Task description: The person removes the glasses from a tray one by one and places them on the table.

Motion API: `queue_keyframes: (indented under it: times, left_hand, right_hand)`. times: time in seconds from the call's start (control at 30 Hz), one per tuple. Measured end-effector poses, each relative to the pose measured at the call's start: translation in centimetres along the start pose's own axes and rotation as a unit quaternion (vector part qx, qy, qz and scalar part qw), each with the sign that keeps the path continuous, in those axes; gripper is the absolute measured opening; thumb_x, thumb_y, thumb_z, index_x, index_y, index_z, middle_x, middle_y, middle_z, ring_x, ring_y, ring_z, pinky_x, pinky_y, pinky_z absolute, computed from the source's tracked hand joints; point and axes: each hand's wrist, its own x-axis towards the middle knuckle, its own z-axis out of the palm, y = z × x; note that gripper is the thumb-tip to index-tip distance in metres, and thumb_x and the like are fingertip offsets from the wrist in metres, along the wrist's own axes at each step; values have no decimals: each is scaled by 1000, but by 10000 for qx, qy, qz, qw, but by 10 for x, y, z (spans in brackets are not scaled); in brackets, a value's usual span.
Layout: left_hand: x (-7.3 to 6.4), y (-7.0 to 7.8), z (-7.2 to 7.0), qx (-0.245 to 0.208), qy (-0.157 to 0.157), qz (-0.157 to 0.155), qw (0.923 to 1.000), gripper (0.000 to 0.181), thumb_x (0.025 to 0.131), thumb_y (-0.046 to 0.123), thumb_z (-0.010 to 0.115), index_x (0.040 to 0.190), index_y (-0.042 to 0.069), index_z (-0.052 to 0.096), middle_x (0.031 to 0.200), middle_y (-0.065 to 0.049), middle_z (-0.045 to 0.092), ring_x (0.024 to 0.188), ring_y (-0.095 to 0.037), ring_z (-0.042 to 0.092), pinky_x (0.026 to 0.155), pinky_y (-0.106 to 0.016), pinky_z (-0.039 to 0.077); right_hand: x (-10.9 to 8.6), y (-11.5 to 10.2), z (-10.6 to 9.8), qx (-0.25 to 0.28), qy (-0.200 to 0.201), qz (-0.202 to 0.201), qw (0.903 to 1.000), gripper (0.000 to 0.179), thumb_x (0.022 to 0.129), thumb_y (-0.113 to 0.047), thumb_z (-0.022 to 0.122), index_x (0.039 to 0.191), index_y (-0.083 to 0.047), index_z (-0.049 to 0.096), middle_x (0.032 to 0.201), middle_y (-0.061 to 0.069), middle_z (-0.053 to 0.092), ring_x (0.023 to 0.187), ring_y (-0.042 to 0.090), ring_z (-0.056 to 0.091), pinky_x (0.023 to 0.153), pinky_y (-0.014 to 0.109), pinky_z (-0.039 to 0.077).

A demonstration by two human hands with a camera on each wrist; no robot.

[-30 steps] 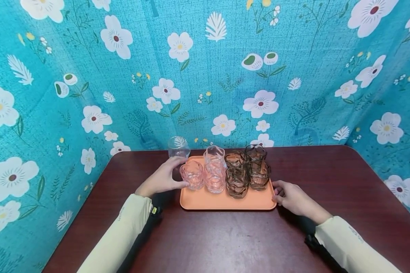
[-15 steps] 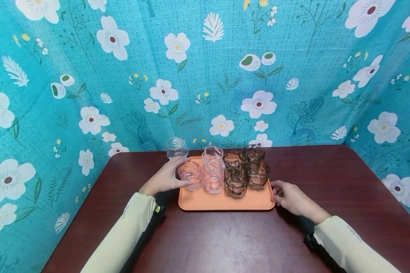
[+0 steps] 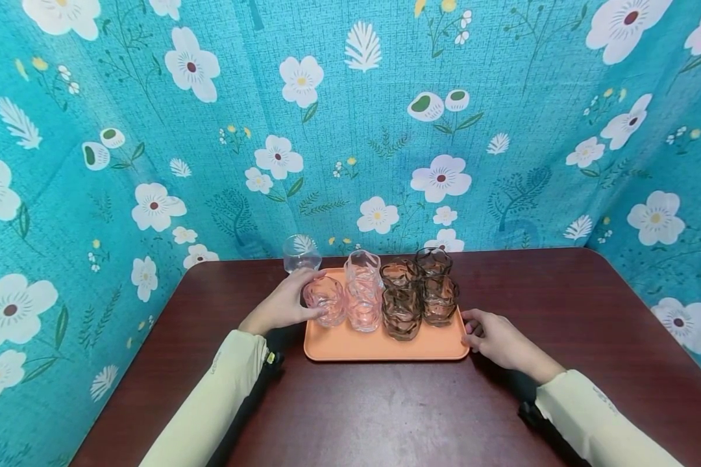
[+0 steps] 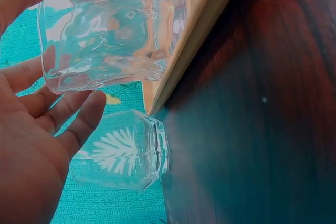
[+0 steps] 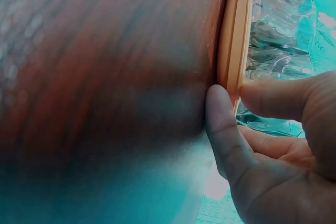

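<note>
My left hand [image 3: 282,303] is around a pinkish faceted glass tumbler [image 3: 326,301] at the left end of an orange tray [image 3: 385,351]. Its thumb lies in front and the fingers reach behind the tumbler. In the left wrist view, fingertips [image 4: 95,100] show just beyond the tumbler [image 4: 113,30]. My right hand [image 3: 502,338] pinches the tray's right rim, with the thumb on the inner side and a finger on the outer side in the right wrist view. More tumblers stand on the tray in rows: pinkish clear ones [image 3: 365,305] and dark brown ones [image 3: 402,314].
A colourless faceted tumbler [image 3: 301,254] stands on the dark red-brown table [image 3: 397,415] behind my left hand, off the tray. A blue flowered cloth [image 3: 339,130] hangs along the back and sides of the table.
My left hand has moved slightly right, farther around the pinkish tumbler. The right hand keeps its hold on the tray rim, and the head view has shifted a little.
</note>
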Motion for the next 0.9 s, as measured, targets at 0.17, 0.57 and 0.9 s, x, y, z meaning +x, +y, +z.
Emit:
queue_keyframes:
  times: [0.17,0.57,0.9]
  left_hand:
    - [0,1,-1,1,51,-15,10000,72,73,35,80,132,2,53,131,-13,51,123,-28,43,101,-48,35]
    - [-2,6,0,6,241,-279,9993,70,70,34,81,128,3,57,125,-12,54,114,-27,50,96,-47,41]
    - [-12,7,-21,-110,526,-123,9985,66,71,29,81,128,8,57,122,-5,54,109,-21,49,90,-46,45]
  right_hand:
    - [0,-1,0,-4,35,19,10000,43,87,-2,63,124,13,47,84,4,55,63,13,56,52,28,45]
    - [-1,-1,1,22,44,38,10000,43,88,-3,64,125,12,48,83,5,56,64,13,56,52,29,46]
    - [-2,-3,1,64,-24,52,10000,43,89,-3,62,126,13,46,85,5,55,64,14,56,52,29,45]
